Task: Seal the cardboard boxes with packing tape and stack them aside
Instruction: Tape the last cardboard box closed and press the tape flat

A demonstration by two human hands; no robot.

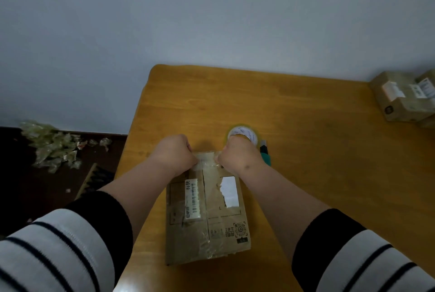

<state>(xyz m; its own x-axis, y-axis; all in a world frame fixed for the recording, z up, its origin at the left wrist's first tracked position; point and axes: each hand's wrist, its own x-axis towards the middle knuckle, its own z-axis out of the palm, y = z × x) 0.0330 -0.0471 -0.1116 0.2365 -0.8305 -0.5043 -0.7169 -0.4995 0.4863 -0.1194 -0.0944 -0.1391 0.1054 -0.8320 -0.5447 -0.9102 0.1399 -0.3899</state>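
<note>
Box (207,216): brown cardboard, flat on the worktop (294,108) at lower centre of the frame; white barcode label on its left half, torn white label on its right; clear tape along the centre seam.
Left hand (175,151): at the box's far edge, left of the seam; fingers curled under, pressed to the taped edge; whether anything is pinched cannot be told.
Right hand (237,154): at the far edge right of the seam; fingers curled round the tape roll (244,133).
Cutter (266,155): teal, just right of the right hand.
Other boxes (404,98): stacked at right edge.
Floor: crumpled tape scraps (54,146), left of frame.
</note>
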